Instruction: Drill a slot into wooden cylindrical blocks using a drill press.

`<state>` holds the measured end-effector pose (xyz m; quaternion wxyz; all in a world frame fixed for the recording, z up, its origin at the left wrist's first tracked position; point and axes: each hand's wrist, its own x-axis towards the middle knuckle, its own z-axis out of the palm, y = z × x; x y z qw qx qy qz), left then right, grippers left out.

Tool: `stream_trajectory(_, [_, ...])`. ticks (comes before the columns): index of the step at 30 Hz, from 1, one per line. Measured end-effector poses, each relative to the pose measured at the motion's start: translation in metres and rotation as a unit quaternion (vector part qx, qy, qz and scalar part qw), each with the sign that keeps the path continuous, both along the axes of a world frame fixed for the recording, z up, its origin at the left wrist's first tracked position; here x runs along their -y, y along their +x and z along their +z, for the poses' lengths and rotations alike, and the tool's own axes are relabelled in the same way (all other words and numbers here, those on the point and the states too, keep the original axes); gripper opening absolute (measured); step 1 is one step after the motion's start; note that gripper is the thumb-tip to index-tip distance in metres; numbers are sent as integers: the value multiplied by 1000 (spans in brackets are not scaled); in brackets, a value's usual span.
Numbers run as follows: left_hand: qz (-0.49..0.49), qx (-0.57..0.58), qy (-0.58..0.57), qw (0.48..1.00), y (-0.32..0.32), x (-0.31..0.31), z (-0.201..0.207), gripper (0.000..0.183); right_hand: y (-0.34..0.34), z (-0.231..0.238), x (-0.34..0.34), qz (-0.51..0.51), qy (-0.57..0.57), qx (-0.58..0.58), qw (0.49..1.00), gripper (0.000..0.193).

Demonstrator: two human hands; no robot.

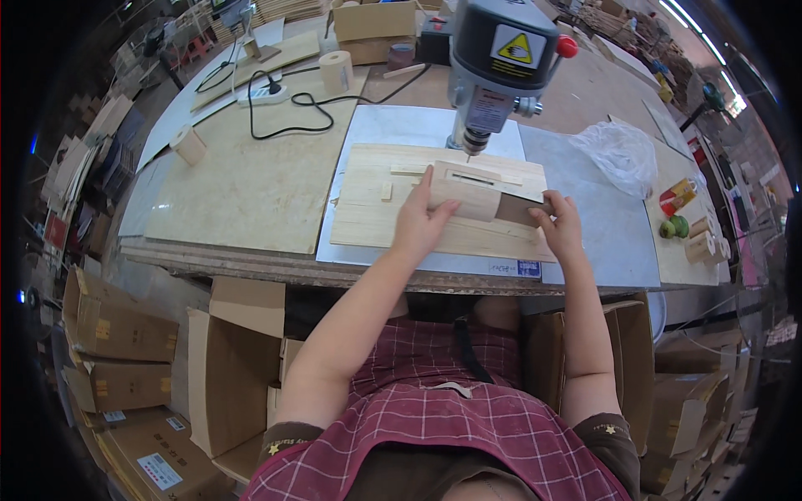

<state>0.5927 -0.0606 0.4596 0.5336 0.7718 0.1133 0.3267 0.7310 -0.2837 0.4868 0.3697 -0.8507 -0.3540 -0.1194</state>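
Note:
Under the bit of a grey drill press (493,67) lies a pale wooden cylinder (464,200) with a narrow dark slot along its top. My left hand (423,219) grips its left end, thumb on the near side and fingers on the far side. At the other end, my right hand (560,224) pinches a dark flat strip (520,210) that reaches up to the cylinder; whether it goes inside I cannot tell. The drill bit hangs just above the cylinder's far side. Beneath is a pale wooden board (376,221) with small wooden strips (387,192) fixed on it.
More wooden cylinders (336,73) stand on the table's left and right. A black cable (292,131) runs to a white power strip (263,93). A clear plastic bag (618,154) and an orange-yellow bottle (677,196) sit at right. Open cardboard boxes (238,367) flank my legs.

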Motion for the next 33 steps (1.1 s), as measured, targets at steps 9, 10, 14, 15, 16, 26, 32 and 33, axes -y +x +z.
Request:
stream_trajectory(9, [15, -41, -20, 999, 8, 0, 8, 80, 18, 13, -28, 5, -2, -163, 987, 29])
stream_trajectory(10, [15, -42, -22, 999, 7, -3, 7, 80, 18, 12, -32, 14, -6, -149, 989, 29])
stream_trajectory(14, [22, -9, -33, 999, 1, -11, 2, 81, 16, 5, -41, 31, 17, -127, 991, 30])
stream_trajectory(15, [13, -10, -70, 997, 1, -13, 1, 82, 16, 4, -43, 30, 16, -127, 991, 30])
stream_trajectory(16, [11, -10, -72, 997, 1, -14, 0, 82, 16, 3, -44, 32, 18, -125, 991, 30])
stream_trajectory(26, [32, 3, -40, 999, 4, -14, -8, 85, 12, 38, -41, 101, -26, -211, 972, 36])
stream_trajectory(32, [25, 11, -72, 997, 5, -13, -6, 84, 54, 161, -52, 23, 137, 42, 989, 38])
stream_trajectory(33, [24, 9, -81, 996, 6, -13, -5, 84, 62, 181, -61, 15, 184, 56, 981, 35])
